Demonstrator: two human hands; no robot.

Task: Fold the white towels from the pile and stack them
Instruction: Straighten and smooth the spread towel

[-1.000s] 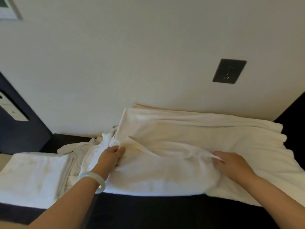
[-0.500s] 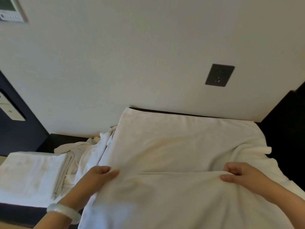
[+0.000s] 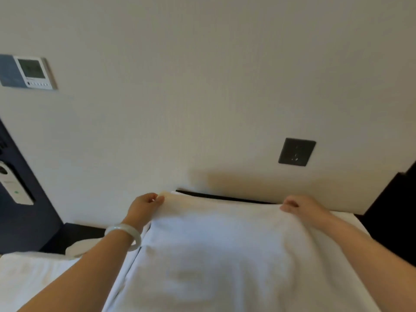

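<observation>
1. A large white terry towel (image 3: 213,255) is held up by its far edge above a dark bench (image 3: 74,233). Its near part is draped toward the camera across the lower middle of the view.
2. The towel's far-left corner is pinched by the left hand (image 3: 145,207), with thumb and fingers closed on the cloth. A pale glassy bangle (image 3: 125,235) is worn on that wrist.
3. The far-right corner is pinched in the same way by the right hand (image 3: 302,206). Each grip is clamped on the towel, and the edge between them is drawn nearly straight, close to the cream wall (image 3: 202,86).
4. A flat folded white towel (image 3: 29,280) is seen on the bench at lower left, with a small crumpled white cloth (image 3: 76,247) just beside it.
5. A dark square socket plate (image 3: 296,152) is fixed to the wall above the right hand.
6. A grey-framed control panel (image 3: 31,72) with a small screen is mounted at upper left. A white oblong device (image 3: 13,185) is fixed to a dark panel at the left edge; its markings cannot be read.
</observation>
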